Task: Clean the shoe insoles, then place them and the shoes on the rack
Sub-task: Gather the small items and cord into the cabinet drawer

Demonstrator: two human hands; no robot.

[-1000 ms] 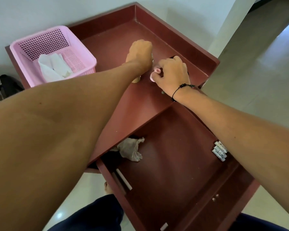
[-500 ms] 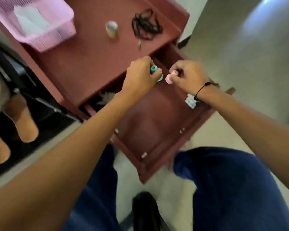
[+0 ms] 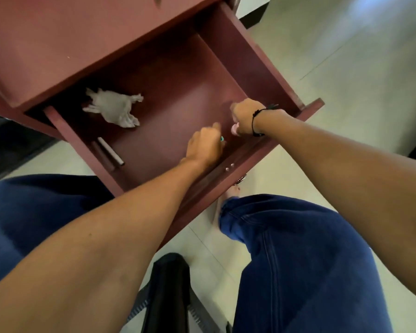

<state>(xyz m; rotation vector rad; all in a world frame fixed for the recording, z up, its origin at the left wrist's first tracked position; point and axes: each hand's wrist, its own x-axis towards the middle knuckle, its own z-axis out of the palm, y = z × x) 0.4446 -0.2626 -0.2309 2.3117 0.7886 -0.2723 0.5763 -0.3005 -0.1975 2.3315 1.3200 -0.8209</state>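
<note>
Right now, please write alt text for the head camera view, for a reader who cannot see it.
Both hands reach into an open dark red drawer: the left hand holds a small teal object, the right hand a small pink one. A crumpled white cloth lies further back.

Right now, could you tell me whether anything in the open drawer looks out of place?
A crumpled white cloth lies loose at the back left of the drawer. Otherwise nothing stands out; no shoes or insoles are in view.

Open maroon drawer [image 3: 238, 44] mid-frame, crumpled white cloth [image 3: 113, 110] on its floor upper left, grey tube [image 3: 111, 151] along its left wall, cabinet top [image 3: 58, 37] upper left, pale tiled floor [image 3: 358, 68] right.
</note>
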